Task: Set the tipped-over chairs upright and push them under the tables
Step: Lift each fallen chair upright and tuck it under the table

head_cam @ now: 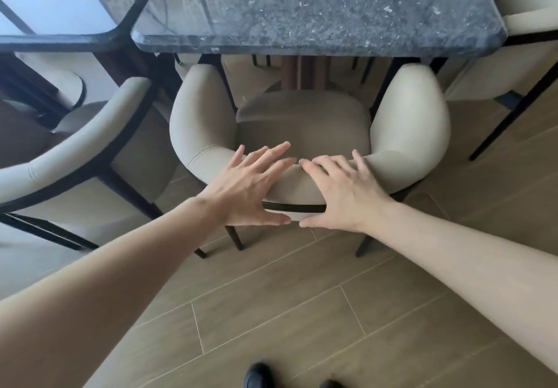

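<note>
Here the chair (302, 122) stands upright w/ its seat front just short of the dark stone table (332, 10), left hand (250, 188) and right hand (344, 194) flat, grip released, on the padded backrest: likely fairly heavy, soft-skinned, rigid-framed, so push low at backrest centre.

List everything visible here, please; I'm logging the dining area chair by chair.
middle chair: one, beige with dark legs, upright, seat front reaching the edge of the stone table
left chair: one, beige, dark frame, upright, beside the middle chair
right chair: one, beige, dark legs, upright, at the stone table's right side, partly cut off
stone table: one, dark speckled grey, top centre
glossy table: one, dark and reflective, top left
floor: wood-look brown planks
shoes: two dark tips, bottom edge
left hand: fingers straight, resting on the middle chair's backrest
right hand: fingers spread, resting on the same backrest
</note>
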Action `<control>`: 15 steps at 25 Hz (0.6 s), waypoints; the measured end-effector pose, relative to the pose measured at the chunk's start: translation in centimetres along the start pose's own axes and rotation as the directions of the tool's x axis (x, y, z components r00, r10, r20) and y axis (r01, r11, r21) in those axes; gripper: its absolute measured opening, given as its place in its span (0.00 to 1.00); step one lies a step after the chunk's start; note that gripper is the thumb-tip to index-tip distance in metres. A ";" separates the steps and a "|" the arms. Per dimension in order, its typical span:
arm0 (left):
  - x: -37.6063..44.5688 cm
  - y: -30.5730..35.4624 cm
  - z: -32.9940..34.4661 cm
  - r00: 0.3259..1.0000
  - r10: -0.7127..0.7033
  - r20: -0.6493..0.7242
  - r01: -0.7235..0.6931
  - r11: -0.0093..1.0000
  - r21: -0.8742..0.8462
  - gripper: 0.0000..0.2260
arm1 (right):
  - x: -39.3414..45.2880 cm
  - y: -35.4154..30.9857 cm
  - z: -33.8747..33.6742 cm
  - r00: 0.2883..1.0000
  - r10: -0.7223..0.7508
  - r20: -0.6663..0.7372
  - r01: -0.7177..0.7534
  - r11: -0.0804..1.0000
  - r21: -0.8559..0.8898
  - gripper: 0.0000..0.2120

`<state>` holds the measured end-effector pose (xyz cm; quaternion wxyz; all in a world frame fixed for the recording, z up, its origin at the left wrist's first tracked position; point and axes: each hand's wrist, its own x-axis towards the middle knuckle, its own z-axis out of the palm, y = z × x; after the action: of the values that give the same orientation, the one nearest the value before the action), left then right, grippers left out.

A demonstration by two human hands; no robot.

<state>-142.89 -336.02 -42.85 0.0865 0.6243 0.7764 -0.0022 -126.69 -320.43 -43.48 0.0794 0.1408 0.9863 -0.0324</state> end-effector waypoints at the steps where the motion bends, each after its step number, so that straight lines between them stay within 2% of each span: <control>1: 0.5 -0.3 0.1 1.000 0.018 0.007 -0.018 1.000 0.017 0.47 | 0.3 0.5 0.0 1.000 0.000 0.005 0.000 1.000 -0.026 0.52; 4: 1.7 -0.8 0.4 1.000 0.029 0.007 -0.029 0.997 0.068 0.47 | 0.9 1.3 -0.2 0.999 0.028 -0.018 -0.029 0.999 -0.026 0.54; 8: 2.4 -1.0 0.9 0.996 0.062 -0.065 -0.056 0.995 0.087 0.44 | 1.3 1.8 0.1 0.997 -0.017 -0.079 0.013 0.999 -0.051 0.52; 15: 2.9 -1.5 1.1 0.994 0.097 -0.057 -0.089 0.987 0.131 0.43 | 1.8 2.2 -0.1 0.995 -0.083 -0.049 0.076 0.988 -0.133 0.49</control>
<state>-144.84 -333.66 -44.55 0.0216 0.6640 0.7469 -0.0285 -127.81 -317.76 -43.74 0.0601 0.0969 0.9929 0.0333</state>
